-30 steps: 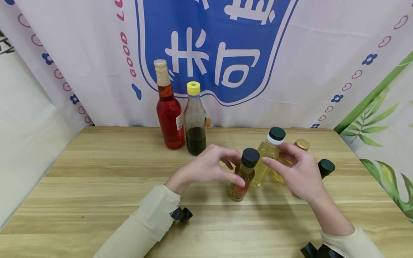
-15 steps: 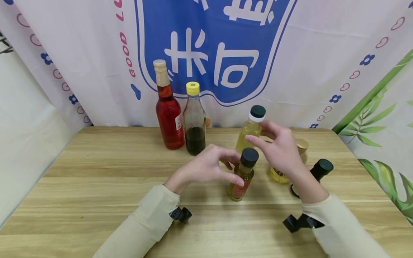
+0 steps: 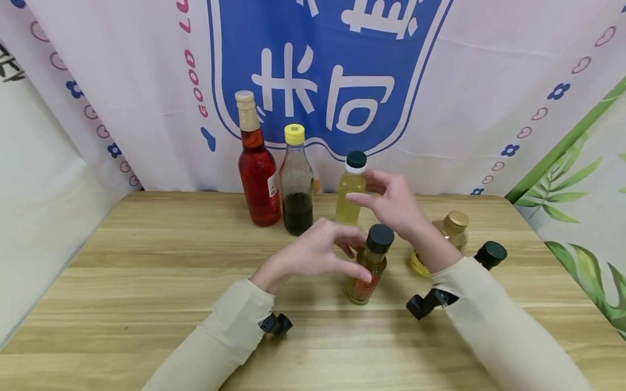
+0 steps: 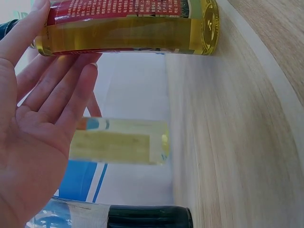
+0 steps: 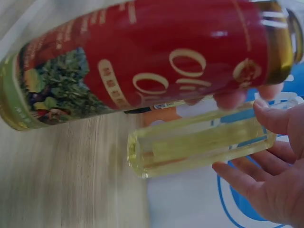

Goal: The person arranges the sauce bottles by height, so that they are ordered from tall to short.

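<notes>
My left hand [image 3: 318, 250] holds an olive oil bottle [image 3: 364, 285] with a black cap and red label, thumb in front and fingers behind it. The label of this olive oil bottle [image 5: 166, 61] fills the top of the right wrist view. Farther back, my right hand [image 3: 391, 203] grips a clear bottle of pale yellow liquid [image 3: 346, 209] near its neck, between thumb and fingers. Its cap is dark green over a white collar. In the right wrist view the pale yellow bottle [image 5: 199, 142] looks slightly tilted, base toward the table.
Left of the pale bottle stand a yellow-capped bottle [image 3: 297, 212] of dark liquid and a tall red bottle [image 3: 258, 184]. A gold-capped bottle [image 3: 455, 231] and a dark-green-capped bottle [image 3: 490, 254] are partly hidden by my right arm. A printed curtain [image 3: 481, 81] hangs behind the table.
My right hand has carried the pale yellow bottle left and back, from beside the gold-capped bottle toward the yellow-capped one. My left hand and the olive oil bottle have stayed in place.
</notes>
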`<state>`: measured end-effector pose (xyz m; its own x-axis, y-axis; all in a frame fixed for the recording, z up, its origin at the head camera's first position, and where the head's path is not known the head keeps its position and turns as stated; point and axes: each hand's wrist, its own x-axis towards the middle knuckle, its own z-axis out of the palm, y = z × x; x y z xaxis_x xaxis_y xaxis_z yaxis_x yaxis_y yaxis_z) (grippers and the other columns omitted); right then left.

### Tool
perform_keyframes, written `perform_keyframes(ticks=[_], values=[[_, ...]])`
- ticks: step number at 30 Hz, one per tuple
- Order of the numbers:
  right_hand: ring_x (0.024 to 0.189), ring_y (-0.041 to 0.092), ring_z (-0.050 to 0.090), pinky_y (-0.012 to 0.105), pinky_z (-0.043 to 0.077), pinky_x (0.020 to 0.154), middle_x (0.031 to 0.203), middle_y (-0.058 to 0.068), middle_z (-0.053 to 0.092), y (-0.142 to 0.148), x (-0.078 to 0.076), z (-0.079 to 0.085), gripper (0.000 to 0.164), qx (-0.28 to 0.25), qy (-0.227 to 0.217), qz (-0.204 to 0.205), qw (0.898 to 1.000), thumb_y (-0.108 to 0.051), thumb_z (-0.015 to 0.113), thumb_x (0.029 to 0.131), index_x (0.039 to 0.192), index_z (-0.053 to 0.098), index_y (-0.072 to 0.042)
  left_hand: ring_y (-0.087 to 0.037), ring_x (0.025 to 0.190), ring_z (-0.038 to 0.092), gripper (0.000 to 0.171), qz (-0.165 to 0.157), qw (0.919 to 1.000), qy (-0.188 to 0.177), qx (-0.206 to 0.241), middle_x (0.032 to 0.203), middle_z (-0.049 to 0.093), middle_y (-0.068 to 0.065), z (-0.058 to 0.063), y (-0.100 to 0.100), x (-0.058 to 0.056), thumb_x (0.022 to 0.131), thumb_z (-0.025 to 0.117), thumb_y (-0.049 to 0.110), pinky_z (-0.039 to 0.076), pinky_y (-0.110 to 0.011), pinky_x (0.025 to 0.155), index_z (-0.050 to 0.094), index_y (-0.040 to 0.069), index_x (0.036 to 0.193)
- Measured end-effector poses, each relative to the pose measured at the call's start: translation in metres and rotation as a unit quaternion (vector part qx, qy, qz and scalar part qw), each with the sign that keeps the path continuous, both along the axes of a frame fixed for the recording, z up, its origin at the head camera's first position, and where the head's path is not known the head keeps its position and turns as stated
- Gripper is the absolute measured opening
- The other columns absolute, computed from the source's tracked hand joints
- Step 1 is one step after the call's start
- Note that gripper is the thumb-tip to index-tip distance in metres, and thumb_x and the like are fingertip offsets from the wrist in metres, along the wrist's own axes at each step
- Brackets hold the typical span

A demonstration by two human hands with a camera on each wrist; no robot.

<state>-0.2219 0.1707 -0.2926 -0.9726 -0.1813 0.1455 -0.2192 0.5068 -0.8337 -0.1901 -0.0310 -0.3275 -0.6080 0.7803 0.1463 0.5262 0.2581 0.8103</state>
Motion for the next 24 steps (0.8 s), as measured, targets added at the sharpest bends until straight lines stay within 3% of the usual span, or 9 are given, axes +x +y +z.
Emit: perform_keyframes(ticks=[10, 24], values=[[0.116, 0.03, 0.07, 0.048, 0.061, 0.1, 0.128, 0.012, 0.074, -0.012, -0.018, -0.005, 0.048, 0.012, -0.037, 0.028, 0.999, -0.027, 0.08, 0.097, 0.141, 0.067, -0.012, -0.004, 0.103, 0.071, 0.045, -0.004, 1.0, 0.008, -0.002, 0.117, 0.08, 0.002, -0.001, 0.002, -0.002, 0.086, 0.091, 0.028, 0.061, -0.025, 0.094, 0.075, 0.014, 0.126], [0.117, 0.029, 0.071, 0.047, 0.062, 0.1, 0.13, 0.012, 0.074, -0.023, -0.03, -0.009, 0.048, 0.024, -0.025, 0.047, 0.998, -0.027, 0.08, 0.097, 0.14, 0.067, -0.01, -0.006, 0.105, 0.072, 0.048, -0.009, 0.9999, 0.01, -0.002, 0.12, 0.079, 0.0, 0.0, 0.0, -0.002, 0.087, 0.09, 0.029, 0.062, -0.026, 0.094, 0.074, 0.013, 0.128]])
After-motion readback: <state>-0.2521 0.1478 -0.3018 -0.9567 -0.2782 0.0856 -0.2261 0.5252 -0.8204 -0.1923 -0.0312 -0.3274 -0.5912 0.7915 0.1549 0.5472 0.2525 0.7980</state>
